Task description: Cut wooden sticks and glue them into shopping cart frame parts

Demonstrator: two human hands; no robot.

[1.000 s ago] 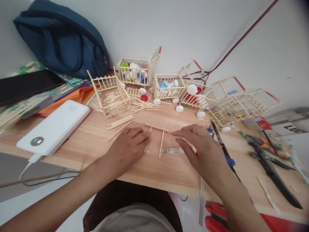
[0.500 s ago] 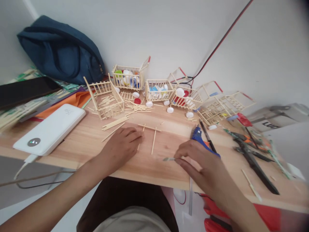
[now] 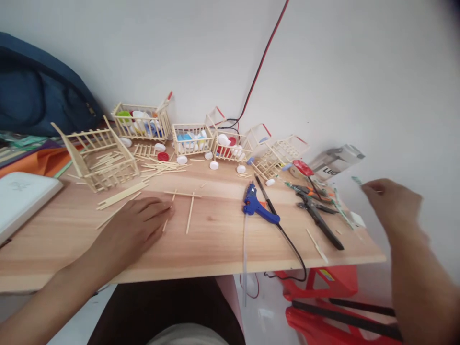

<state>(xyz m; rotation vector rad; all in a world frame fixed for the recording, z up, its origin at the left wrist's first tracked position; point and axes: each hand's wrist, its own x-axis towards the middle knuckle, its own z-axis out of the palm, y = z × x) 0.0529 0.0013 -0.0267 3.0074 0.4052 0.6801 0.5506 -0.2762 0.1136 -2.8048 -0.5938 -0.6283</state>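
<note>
My left hand (image 3: 145,220) rests on the tabletop, its closed fingertips on a thin wooden stick (image 3: 165,224). That stick meets a crosswise stick (image 3: 183,194), and a second stick (image 3: 189,213) lies parallel on the right. Off to the right, past the table's end, my raised right hand (image 3: 391,203) pinches a small pale-green strip (image 3: 356,180); its exact kind is unclear. A blue glue gun (image 3: 257,203) with a clear glue stick (image 3: 245,261) lies between the hands.
Several miniature stick carts (image 3: 192,139) line the wall. A half-built stick frame (image 3: 97,158) and loose sticks (image 3: 161,166) stand left. Pliers (image 3: 321,220), a black pen-like tool (image 3: 266,194) and a box (image 3: 336,160) lie right; a white power bank (image 3: 25,196) sits left. Red stools (image 3: 323,287) stand below.
My right hand has moved from beside the glue gun up and away to the right, carrying the small strip. The view has turned right; my left hand stays at the stick.
</note>
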